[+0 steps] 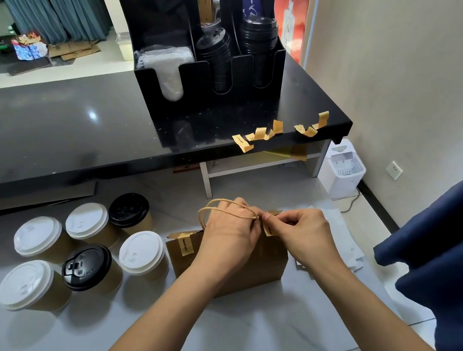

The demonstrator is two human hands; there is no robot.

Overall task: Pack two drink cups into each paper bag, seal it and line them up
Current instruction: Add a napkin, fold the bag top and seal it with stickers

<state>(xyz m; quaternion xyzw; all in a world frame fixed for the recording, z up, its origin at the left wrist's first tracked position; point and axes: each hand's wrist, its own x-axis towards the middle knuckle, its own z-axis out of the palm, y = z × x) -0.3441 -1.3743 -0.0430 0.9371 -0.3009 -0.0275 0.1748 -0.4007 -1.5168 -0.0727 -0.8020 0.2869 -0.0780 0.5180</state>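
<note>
Brown paper bag [255,265] upright on the pale grey worktop [106,350], near the centre of the scene, top folded shut. One tan sticker strip [184,246] already pressed over the fold at its left end. Twisted paper handles [208,209] looping up from the top, passing over the left hand [227,236]. Left hand resting on the top of the bag, fingers curled down over the fold and holding it closed; fingertips hidden from view behind the knuckles. Right hand [301,231] just beside it, thumb and forefinger pinched together on a second sticker strip [268,230], pressing it at the right end of the fold; other fingers curled in loosely. Six lidded drink cups to the left of the bag, in two rows: far row with two white lids [38,235] [86,220] and one black lid [129,210]; near row with a white lid [25,284], a black lid [87,267] and a white lid [141,252] closest to the bag. White papers [354,259] flat on the worktop just right of the bag. Beyond, a raised black counter [37,129] bearing a black organiser [211,88] stacked with lids, and several curled spare stickers [260,134] stuck along its near edge. Dark blue cloth [460,246] at the near right. Small white appliance [342,169] on the floor by the right wall.
</note>
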